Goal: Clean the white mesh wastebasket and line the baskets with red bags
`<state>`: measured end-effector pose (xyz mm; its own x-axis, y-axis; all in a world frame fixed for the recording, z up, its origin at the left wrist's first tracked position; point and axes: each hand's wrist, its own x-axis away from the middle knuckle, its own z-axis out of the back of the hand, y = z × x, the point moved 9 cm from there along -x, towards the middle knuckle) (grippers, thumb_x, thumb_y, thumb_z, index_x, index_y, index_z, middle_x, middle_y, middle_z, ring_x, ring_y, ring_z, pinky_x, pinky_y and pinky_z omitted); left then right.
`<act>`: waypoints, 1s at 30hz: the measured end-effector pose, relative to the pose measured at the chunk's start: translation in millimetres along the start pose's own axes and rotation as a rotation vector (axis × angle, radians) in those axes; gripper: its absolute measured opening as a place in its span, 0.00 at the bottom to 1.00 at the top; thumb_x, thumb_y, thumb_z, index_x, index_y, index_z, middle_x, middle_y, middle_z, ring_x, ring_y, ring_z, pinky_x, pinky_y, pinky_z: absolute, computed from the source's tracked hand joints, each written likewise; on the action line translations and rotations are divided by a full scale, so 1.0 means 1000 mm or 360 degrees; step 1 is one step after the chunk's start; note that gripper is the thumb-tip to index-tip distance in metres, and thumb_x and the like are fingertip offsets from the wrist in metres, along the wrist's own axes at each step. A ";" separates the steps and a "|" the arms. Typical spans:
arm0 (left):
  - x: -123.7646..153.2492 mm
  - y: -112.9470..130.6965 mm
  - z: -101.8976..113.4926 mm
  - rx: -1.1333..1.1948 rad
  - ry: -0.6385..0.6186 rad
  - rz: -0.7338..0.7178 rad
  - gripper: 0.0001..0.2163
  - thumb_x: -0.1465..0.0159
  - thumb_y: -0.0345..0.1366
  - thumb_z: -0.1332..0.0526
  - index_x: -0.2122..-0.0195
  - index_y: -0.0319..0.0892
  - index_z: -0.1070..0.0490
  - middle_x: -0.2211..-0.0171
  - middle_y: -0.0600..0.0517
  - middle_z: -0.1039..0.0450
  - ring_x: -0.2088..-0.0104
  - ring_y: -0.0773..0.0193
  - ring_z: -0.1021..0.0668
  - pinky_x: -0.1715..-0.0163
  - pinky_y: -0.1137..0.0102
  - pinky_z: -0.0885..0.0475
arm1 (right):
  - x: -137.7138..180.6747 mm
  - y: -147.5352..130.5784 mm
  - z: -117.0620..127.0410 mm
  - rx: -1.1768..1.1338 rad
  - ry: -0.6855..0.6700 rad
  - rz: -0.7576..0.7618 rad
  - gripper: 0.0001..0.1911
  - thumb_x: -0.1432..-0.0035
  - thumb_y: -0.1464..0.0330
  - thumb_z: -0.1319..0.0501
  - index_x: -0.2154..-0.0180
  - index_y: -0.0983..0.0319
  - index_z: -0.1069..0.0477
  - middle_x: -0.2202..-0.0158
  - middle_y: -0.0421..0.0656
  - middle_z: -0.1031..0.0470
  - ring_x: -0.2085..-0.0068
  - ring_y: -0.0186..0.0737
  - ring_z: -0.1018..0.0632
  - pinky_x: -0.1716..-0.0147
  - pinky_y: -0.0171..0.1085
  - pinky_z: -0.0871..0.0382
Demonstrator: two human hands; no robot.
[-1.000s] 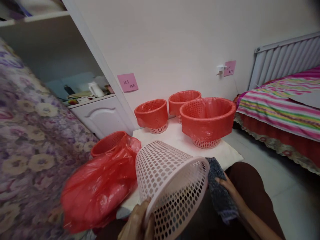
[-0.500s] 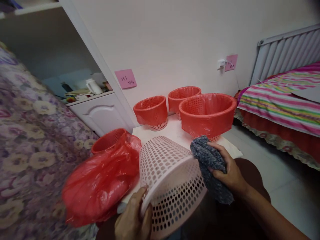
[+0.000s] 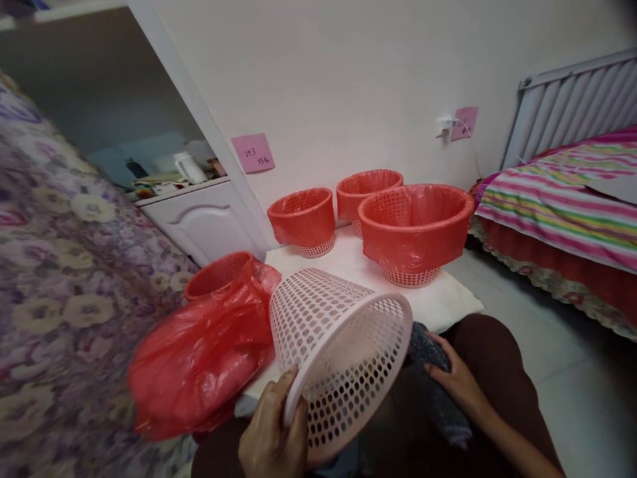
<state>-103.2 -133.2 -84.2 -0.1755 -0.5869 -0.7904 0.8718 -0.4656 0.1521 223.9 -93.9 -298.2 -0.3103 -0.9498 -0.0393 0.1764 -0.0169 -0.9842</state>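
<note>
White basket [image 3: 338,345], empty, gripped at rim by left fingers [image 3: 279,425]; right fingers [image 3: 440,362] clutch grey cloth [image 3: 438,392].

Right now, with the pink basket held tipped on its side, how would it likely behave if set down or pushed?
The basket is probably light: the left hand holds it by the rim alone. Its walls are full of holes yet keep their shape, so it is likely fairly stiff. Round and tapered, it could roll in a curve if laid on its side.

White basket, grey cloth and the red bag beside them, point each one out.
white basket [image 3: 318,318], head view, on its perforated side wall
grey cloth [image 3: 438,398], head view, on its middle fold
red bag [image 3: 199,358], head view, on its crumpled middle
</note>
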 end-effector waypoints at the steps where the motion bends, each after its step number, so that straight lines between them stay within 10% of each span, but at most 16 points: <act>1: -0.001 0.002 0.001 0.0005 0.0009 -0.0002 0.09 0.35 0.35 0.43 0.56 0.40 0.30 0.65 0.50 0.22 0.66 0.67 0.19 0.60 0.77 0.26 | 0.005 -0.007 0.003 0.0088 -0.0039 0.0026 0.30 0.50 0.62 0.41 0.44 0.59 0.39 0.44 0.50 0.30 0.45 0.53 0.27 0.43 0.53 0.36; 10: -0.016 0.028 -0.001 0.0060 0.0002 -0.0100 0.10 0.36 0.31 0.45 0.55 0.40 0.30 0.64 0.50 0.23 0.64 0.67 0.20 0.62 0.78 0.27 | 0.019 -0.107 -0.016 0.0670 -0.0365 0.0621 0.37 0.49 0.76 0.46 0.38 0.51 0.46 0.43 0.46 0.38 0.44 0.48 0.29 0.47 0.49 0.32; 18: -0.013 0.038 -0.018 0.0166 -0.0104 -0.0037 0.13 0.37 0.28 0.45 0.51 0.41 0.32 0.64 0.51 0.24 0.64 0.67 0.21 0.65 0.77 0.26 | 0.009 -0.056 -0.111 0.0670 -0.0693 0.0359 0.39 0.57 0.82 0.45 0.40 0.62 0.38 0.42 0.59 0.40 0.46 0.62 0.29 0.48 0.63 0.36; 22: -0.017 0.041 -0.023 0.0211 -0.0104 -0.0005 0.15 0.37 0.26 0.45 0.50 0.43 0.32 0.65 0.53 0.26 0.65 0.68 0.22 0.64 0.78 0.27 | 0.048 -0.090 -0.165 0.0220 -0.1093 0.0431 0.34 0.57 0.77 0.37 0.46 0.57 0.32 0.49 0.44 0.26 0.47 0.47 0.26 0.45 0.44 0.33; 26: -0.023 0.045 -0.022 0.0173 -0.0094 -0.0066 0.14 0.37 0.26 0.45 0.50 0.41 0.32 0.65 0.52 0.26 0.65 0.68 0.22 0.64 0.78 0.27 | 0.059 -0.138 -0.174 -0.0617 -0.1220 0.0453 0.33 0.52 0.73 0.37 0.42 0.56 0.36 0.46 0.43 0.28 0.44 0.46 0.29 0.41 0.45 0.40; 30: -0.025 0.046 -0.023 0.0175 -0.0160 -0.0106 0.14 0.37 0.25 0.46 0.51 0.40 0.32 0.68 0.53 0.28 0.67 0.68 0.23 0.68 0.78 0.27 | 0.041 -0.100 -0.163 0.0350 -0.1054 0.0631 0.35 0.60 0.79 0.41 0.47 0.54 0.30 0.54 0.42 0.28 0.53 0.45 0.25 0.51 0.42 0.31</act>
<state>-48.3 -124.3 -71.1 -0.2810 -0.6131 -0.7383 0.8022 -0.5723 0.1699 40.7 -80.4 -229.5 0.4209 -0.8848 -0.2001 0.3586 0.3650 -0.8592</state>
